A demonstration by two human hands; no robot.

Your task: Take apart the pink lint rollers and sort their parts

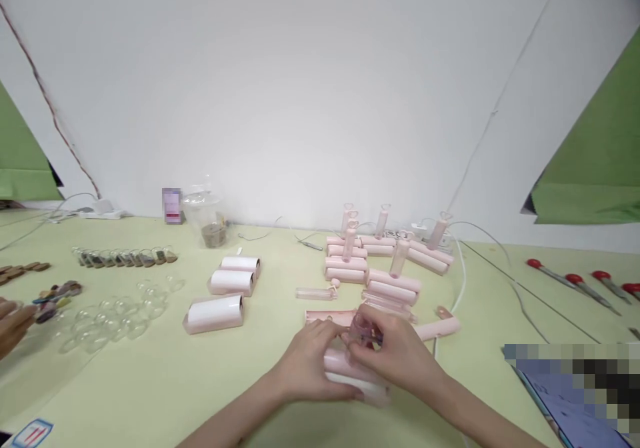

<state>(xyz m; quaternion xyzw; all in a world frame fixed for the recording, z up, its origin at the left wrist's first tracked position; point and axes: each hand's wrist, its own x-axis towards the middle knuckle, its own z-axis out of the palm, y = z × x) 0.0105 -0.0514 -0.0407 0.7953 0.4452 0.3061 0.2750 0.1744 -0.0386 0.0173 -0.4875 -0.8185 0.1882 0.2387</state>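
My left hand (311,365) is wrapped around a pink-and-white tube piece (363,387), low in the middle. Over the same piece, my right hand (397,349) is closed in a pinch beside a clear pinkish part (357,328). Something thin and dark shows at its fingers, too small to name. Just behind my hands lies an open pink half-shell (320,317). A clear tube with a pink end (316,293) rests farther back. Several pink-and-white pieces (346,271) sit behind, some with clear tubes (399,258) standing upright on them. To the right is a pink stick-like part (440,329).
Left of me lie white-and-pink pieces (216,313), clear domes (107,325) and a row of filled domes (125,257). Another person's hand (14,325) is at the far left. Red-handled tools (575,280), cables (460,268) and a blurred flat panel (565,395) are on the right.
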